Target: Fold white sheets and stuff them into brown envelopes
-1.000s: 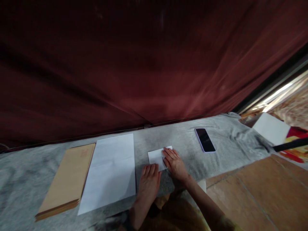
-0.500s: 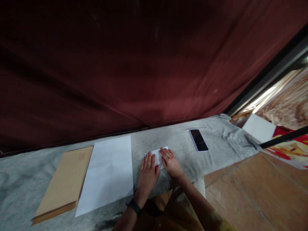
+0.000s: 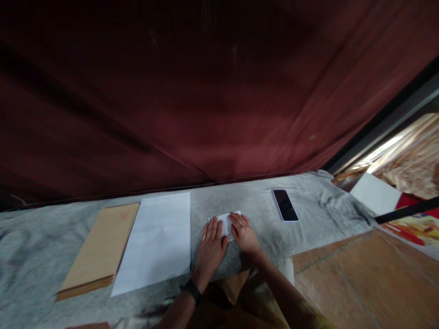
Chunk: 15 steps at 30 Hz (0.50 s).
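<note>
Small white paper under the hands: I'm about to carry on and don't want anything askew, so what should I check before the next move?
1. Left hand flat on the small white paper: ok.
2. Right hand on the same paper: ok, on its right part.
3. Paper's edges all in view: not ok, the hands cover some of them.
4. Paper's layers lined up: cannot tell, too much is covered.
5. Large white sheet out from under the left hand: ok, it lies to the left.
6. Phone apart from the right hand: ok, it lies farther right.
</note>
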{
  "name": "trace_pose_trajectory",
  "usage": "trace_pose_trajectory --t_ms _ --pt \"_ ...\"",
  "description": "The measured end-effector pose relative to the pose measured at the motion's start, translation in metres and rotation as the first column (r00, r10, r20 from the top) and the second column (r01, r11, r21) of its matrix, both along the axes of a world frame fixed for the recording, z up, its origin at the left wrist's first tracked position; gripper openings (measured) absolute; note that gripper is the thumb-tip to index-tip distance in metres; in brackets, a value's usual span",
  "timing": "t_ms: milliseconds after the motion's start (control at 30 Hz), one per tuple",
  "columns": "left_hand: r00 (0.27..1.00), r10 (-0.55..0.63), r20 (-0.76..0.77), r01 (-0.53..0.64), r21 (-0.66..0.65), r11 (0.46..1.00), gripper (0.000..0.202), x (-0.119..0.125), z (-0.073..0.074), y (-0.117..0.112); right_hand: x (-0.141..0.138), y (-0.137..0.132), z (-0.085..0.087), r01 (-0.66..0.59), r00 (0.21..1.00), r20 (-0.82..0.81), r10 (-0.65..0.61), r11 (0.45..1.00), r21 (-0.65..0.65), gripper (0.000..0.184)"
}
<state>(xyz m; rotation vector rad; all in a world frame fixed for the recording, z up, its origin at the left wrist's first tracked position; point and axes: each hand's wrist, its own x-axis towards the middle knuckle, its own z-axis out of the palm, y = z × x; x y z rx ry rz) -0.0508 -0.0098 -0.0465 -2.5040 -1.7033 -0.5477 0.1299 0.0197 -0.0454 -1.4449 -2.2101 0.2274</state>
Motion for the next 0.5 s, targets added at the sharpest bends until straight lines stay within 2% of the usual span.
trace_pose_trajectory --t_ms 300,500 --pt "1.000 -0.011 -0.005 0.011 -0.003 1.000 0.057 0.000 0.002 0.000 0.000 -0.002 -0.002 0.019 1.000 0.019 -0.019 1.000 0.003 0.045" --pt "1.000 0.003 -0.023 -0.003 -0.007 1.000 0.058 0.001 0.004 -0.001 0.006 -0.011 -0.008 0.180 0.983 0.037 -0.182 0.982 0.049 0.047"
